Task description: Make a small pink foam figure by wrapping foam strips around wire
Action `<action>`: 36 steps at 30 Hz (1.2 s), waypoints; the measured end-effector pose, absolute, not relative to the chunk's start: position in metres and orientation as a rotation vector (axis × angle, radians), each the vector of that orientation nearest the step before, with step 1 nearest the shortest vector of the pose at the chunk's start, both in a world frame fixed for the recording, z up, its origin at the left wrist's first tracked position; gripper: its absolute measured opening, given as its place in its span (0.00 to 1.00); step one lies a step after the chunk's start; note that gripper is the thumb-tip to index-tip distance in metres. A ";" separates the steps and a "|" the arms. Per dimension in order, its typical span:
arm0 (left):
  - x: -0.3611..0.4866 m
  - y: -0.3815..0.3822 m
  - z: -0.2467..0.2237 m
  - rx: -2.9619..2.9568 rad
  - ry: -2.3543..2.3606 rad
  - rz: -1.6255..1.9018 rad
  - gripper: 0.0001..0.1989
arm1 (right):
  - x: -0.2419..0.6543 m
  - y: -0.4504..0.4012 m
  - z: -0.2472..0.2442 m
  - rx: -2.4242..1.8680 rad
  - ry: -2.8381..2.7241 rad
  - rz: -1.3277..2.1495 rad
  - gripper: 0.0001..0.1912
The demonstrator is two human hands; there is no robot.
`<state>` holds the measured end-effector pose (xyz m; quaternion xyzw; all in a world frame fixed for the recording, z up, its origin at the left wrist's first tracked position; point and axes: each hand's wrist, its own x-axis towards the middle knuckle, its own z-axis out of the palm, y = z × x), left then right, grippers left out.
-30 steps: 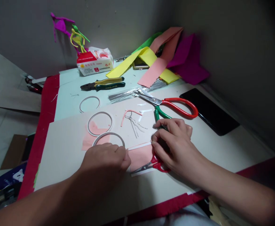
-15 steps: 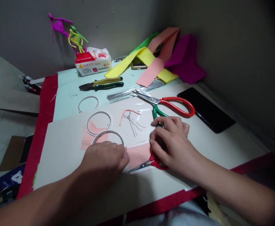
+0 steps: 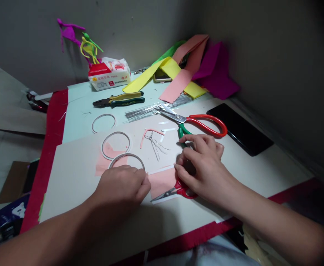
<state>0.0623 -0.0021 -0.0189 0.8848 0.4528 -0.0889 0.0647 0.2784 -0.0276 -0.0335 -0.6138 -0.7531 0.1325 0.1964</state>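
My left hand (image 3: 123,186) is closed, fingers curled under, with its thumb at the left end of a thin white tape strip (image 3: 162,170). The strip runs along the upper edge of a pink paper piece (image 3: 162,181) to the pinched thumb and finger of my right hand (image 3: 203,162). Part of what the left fingers hold is hidden. A tape roll (image 3: 143,162) lies flat, partly covered by the left hand. Small red-handled scissors (image 3: 178,190) rest on the pink paper, handles partly under my right hand. Beyond lies a pink-wrapped piece with twisted wires (image 3: 152,136).
Two more tape rolls (image 3: 102,149) (image 3: 93,123) lie at left. Larger scissors (image 3: 206,120), a black phone (image 3: 241,129), pliers (image 3: 125,99) and thin wires (image 3: 139,112) lie farther back. Folded crepe paper (image 3: 175,88) and a box (image 3: 109,79) with wire figures stand behind.
The view has shifted slightly, so things on the right sit a little farther left. Both hands keep nearly the same pose and place.
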 end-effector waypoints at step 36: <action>0.056 -0.008 -0.018 2.698 1.238 -0.040 0.17 | 0.271 -0.063 -0.045 -0.909 -2.506 0.247 0.15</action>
